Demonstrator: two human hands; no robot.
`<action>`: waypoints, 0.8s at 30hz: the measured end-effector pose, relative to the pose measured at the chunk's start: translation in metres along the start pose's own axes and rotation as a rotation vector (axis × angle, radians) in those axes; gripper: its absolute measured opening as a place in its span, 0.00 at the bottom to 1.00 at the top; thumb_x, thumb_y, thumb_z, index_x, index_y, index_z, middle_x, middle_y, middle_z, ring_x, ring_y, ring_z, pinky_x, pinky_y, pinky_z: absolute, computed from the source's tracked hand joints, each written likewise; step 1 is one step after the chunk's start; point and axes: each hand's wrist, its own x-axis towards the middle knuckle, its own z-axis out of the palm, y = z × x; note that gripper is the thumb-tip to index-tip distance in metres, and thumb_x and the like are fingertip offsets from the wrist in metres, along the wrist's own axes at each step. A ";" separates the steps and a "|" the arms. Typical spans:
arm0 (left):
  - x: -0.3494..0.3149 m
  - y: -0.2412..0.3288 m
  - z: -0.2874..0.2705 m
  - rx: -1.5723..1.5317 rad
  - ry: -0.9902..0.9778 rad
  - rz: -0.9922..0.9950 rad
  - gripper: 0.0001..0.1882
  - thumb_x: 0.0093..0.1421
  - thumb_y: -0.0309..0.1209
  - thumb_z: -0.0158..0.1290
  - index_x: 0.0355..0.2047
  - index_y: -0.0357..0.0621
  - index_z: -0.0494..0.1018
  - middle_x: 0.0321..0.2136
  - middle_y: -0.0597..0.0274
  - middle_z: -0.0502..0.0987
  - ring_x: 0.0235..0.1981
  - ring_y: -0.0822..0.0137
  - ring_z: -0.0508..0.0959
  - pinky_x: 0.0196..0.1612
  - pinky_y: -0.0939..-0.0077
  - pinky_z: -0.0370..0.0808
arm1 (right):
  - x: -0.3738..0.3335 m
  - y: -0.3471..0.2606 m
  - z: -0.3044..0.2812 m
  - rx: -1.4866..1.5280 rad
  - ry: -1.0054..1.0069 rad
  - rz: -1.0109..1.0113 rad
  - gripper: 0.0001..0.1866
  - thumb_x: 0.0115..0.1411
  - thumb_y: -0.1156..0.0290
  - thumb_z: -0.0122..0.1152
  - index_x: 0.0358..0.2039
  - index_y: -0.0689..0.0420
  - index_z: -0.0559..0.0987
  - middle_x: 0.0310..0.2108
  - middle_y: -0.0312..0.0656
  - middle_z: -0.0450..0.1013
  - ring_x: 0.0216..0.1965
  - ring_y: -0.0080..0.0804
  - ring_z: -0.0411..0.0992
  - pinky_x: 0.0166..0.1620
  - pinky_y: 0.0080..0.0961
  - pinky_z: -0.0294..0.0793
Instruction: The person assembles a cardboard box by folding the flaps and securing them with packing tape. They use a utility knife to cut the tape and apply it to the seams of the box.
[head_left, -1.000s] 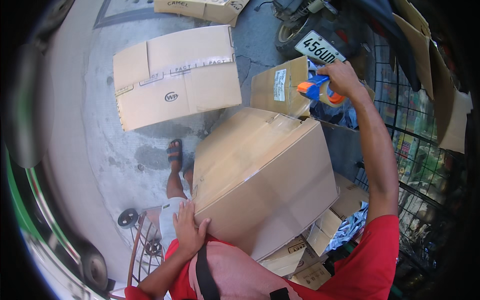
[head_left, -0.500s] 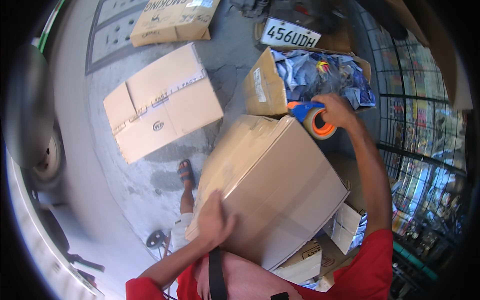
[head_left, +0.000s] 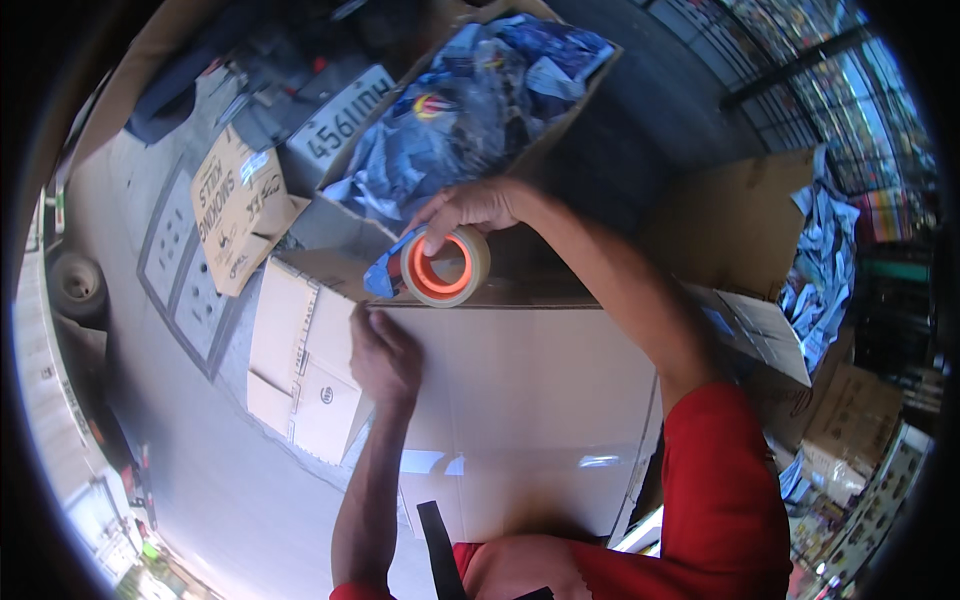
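In my right hand (head_left: 478,207) is a tape dispenser with a blue body and a wide roll of tape (head_left: 479,280) on an orange core. It sits just above the upper edge of a large plain cardboard box (head_left: 530,400) that leans against my body. My left hand (head_left: 387,358) curls its fingers over that box's upper left corner, below the dispenser's blue end. Strips of clear tape shine low on the box. Whether tape runs from the roll to the box, I cannot tell.
Beyond stands an open box full of crumpled printed wrappers (head_left: 450,120), with a number plate (head_left: 340,118) beside it. At left are a closed carton (head_left: 280,370) and a flattened brown carton (head_left: 235,210). Another open box (head_left: 740,220) and wire racks (head_left: 780,90) line the right.
My view has swung to the right. The large box now stands squarer before me, the dispenser has come to its upper edge, and my left hand has moved to its upper left corner.
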 end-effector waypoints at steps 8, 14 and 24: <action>0.016 -0.002 0.010 0.114 0.116 0.223 0.24 0.74 0.37 0.35 0.56 0.28 0.68 0.46 0.31 0.77 0.46 0.34 0.78 0.49 0.50 0.75 | -0.203 0.076 -0.100 0.194 0.296 -0.174 0.33 0.50 0.67 0.69 0.58 0.64 0.75 0.38 0.38 0.78 0.31 0.19 0.74 0.36 0.17 0.77; 0.019 -0.008 0.018 0.229 0.194 0.426 0.20 0.73 0.34 0.39 0.56 0.29 0.68 0.55 0.33 0.69 0.54 0.34 0.72 0.53 0.45 0.70 | -0.307 0.154 -0.088 0.340 0.468 -0.166 0.33 0.50 0.66 0.69 0.57 0.63 0.76 0.26 0.34 0.76 0.16 0.16 0.68 0.21 0.13 0.70; -0.083 0.158 0.085 0.100 -0.408 1.257 0.25 0.64 0.45 0.58 0.52 0.37 0.74 0.49 0.43 0.77 0.50 0.46 0.77 0.55 0.49 0.71 | -0.290 0.179 -0.108 0.284 0.576 -0.297 0.26 0.52 0.65 0.68 0.53 0.60 0.80 0.36 0.38 0.79 0.33 0.21 0.77 0.38 0.18 0.77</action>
